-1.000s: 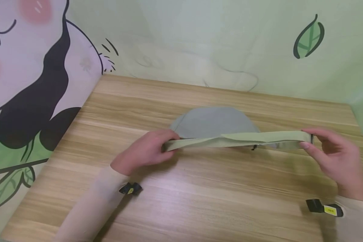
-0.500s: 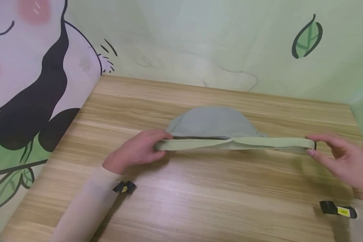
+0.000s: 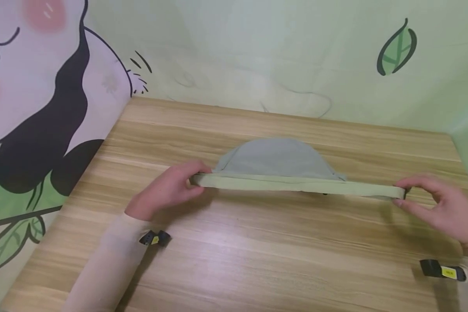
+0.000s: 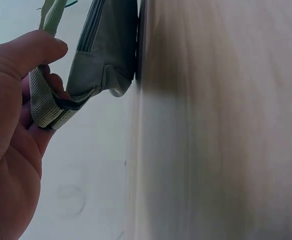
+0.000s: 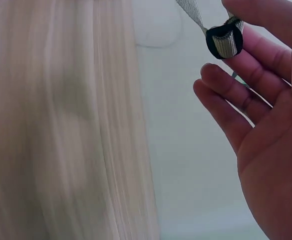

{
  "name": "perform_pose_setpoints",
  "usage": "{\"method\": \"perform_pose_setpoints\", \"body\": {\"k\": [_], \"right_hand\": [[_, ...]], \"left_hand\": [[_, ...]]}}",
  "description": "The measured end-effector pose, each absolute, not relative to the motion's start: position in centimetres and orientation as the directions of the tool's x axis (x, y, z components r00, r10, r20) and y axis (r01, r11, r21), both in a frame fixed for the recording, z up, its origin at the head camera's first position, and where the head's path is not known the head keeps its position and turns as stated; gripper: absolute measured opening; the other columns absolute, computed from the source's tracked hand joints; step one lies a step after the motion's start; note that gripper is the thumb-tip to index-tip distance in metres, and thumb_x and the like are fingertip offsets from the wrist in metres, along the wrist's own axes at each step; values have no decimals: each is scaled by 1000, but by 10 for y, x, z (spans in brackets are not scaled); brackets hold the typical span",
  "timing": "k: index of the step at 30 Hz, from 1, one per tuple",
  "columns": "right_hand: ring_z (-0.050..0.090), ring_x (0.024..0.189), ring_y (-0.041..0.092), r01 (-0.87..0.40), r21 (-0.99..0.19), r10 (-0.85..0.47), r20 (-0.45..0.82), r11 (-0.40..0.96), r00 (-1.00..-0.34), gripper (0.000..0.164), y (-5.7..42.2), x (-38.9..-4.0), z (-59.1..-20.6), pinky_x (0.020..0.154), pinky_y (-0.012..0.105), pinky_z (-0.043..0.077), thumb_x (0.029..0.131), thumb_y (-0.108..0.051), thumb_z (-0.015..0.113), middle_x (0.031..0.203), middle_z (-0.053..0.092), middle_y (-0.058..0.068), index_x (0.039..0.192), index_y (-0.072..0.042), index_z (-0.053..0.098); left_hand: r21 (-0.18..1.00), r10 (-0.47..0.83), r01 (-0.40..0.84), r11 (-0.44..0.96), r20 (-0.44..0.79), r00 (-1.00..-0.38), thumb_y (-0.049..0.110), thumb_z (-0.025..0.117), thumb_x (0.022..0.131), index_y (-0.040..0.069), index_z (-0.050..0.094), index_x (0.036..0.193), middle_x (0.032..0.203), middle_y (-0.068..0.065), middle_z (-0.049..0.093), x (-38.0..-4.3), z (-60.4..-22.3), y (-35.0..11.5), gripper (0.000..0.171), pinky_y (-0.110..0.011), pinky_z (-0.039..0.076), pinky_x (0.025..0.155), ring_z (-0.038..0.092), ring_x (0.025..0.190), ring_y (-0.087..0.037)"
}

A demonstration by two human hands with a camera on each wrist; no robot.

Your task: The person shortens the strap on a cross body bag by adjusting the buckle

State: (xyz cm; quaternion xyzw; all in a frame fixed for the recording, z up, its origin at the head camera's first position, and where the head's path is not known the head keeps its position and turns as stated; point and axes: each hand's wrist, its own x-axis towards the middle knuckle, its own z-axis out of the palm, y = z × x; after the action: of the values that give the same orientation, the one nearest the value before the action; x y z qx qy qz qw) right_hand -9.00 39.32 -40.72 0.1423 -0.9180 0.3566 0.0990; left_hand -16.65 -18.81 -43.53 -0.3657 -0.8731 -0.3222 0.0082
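A grey-green waist bag (image 3: pixel 277 158) stands on the wooden table in the head view, its pale green strap (image 3: pixel 296 184) stretched nearly straight along its near side. My left hand (image 3: pixel 169 190) grips the strap's left end between thumb and fingers. The left wrist view shows the webbing looped round those fingers beside the bag's dark zipper (image 4: pixel 91 25). At the right end, my right hand (image 3: pixel 444 208) pinches the strap between thumb and forefinger. A black buckle (image 5: pixel 210 45) sits there on the webbing in the right wrist view; the other fingers are loosely bent. The bag's underside is hidden.
The wood-grain table (image 3: pixel 234 260) meets a pale green wall (image 3: pixel 238 56) at the back. A panda drawing (image 3: pixel 101 78) covers the wall on the left. Black wrist cameras sit on both sleeves.
My left hand has moved left and my right hand slightly right and down. The strap between them has gone from slack and twisted to flat and taut.
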Motion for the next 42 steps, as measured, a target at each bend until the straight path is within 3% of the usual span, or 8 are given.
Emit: {"method": "perform_pose_setpoints", "body": {"k": [8,12,18,26,31,42], "right_hand": [[52,98,-7,-286,-626,-197,208,725,-958,41,389,-91,-405,93,1,32,87,8,83,105,64,-23,125,-6,75],[51,98,-5,-268,-599,-205,172,755,-963,35,388,-91,-406,89,3,31,93,0,82,105,64,-19,126,-11,76],[52,95,-5,-272,-583,-205,180,766,-962,34,387,-90,-407,88,2,32,89,0,86,102,66,-17,119,-14,78],[51,93,-5,-239,-601,-166,176,762,-970,29,383,-90,-407,90,-1,31,89,-1,87,99,65,-16,113,-12,76],[52,94,-5,-266,-632,-164,216,728,-963,31,378,-91,-408,95,-2,33,87,5,86,100,65,-18,112,-10,75],[60,101,2,-467,-667,-255,396,581,-882,55,366,-91,-407,100,7,45,70,33,79,110,70,-15,116,4,74]], "left_hand": [[629,583,515,583,118,-804,13,88,92,12,69,106,102,0,72,-173,-431,-180,24,-34,55,83,60,91,-16],[588,601,540,601,113,-791,16,89,91,13,65,100,95,2,69,-174,-433,-179,26,-32,52,77,57,85,-15],[581,614,576,576,157,-773,13,89,89,15,64,97,92,4,69,-173,-435,-186,26,-31,52,74,57,83,-14],[600,615,548,583,115,-780,19,93,87,16,65,99,93,5,68,-174,-432,-191,31,-29,50,75,57,84,-14],[650,611,517,556,101,-785,21,98,80,13,67,104,98,4,71,-174,-433,-192,39,-28,53,77,58,87,-15],[607,590,562,562,182,-787,15,87,93,13,76,112,100,2,76,-175,-440,-190,21,-30,55,77,60,86,-12]]}}
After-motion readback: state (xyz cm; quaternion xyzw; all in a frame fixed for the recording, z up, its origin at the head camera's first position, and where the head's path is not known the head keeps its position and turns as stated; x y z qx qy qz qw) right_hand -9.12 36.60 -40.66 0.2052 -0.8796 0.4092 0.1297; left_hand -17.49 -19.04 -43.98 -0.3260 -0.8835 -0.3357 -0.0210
